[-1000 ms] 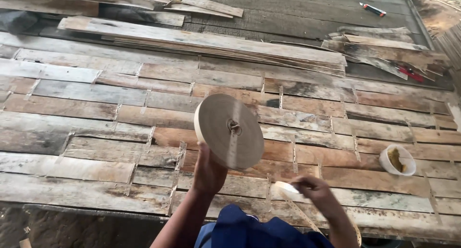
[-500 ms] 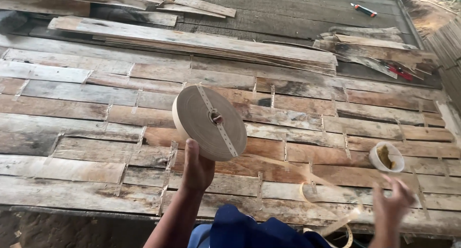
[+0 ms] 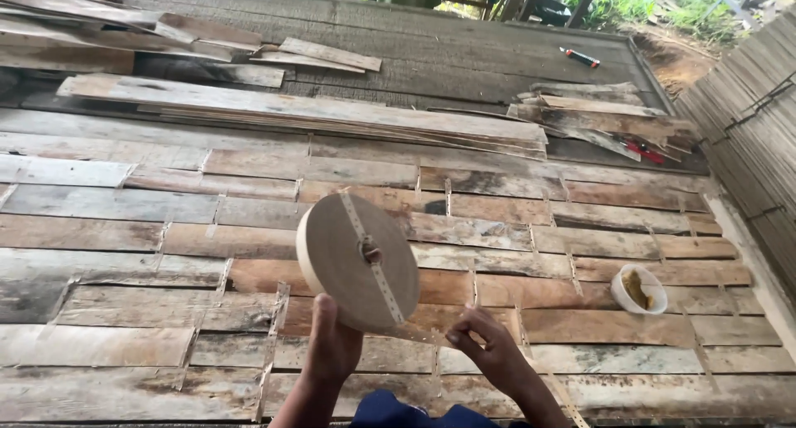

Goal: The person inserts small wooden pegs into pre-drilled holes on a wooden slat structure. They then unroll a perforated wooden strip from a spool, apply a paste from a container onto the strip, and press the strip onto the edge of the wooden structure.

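We hold the tape roll [image 3: 358,261] up at centre frame, tilted so its flat face looks toward the camera, a perforated strip crossing that face past the hub hole. Our left hand [image 3: 332,345] props it from below, thumb up against the lower rim; the fingers behind are hidden, so we cannot tell how they grip. Our right hand [image 3: 489,353], lower centre-right, has fingers curled and pinched on the loose tape end [image 3: 557,388], which trails to the bottom edge. Held so, the roll likely pays out freely. Below lie joined veneer sheets [image 3: 514,229] with taped seams. A small white bowl [image 3: 638,289] sits at right, near reach; loose veneer stack [image 3: 298,109] upper left.
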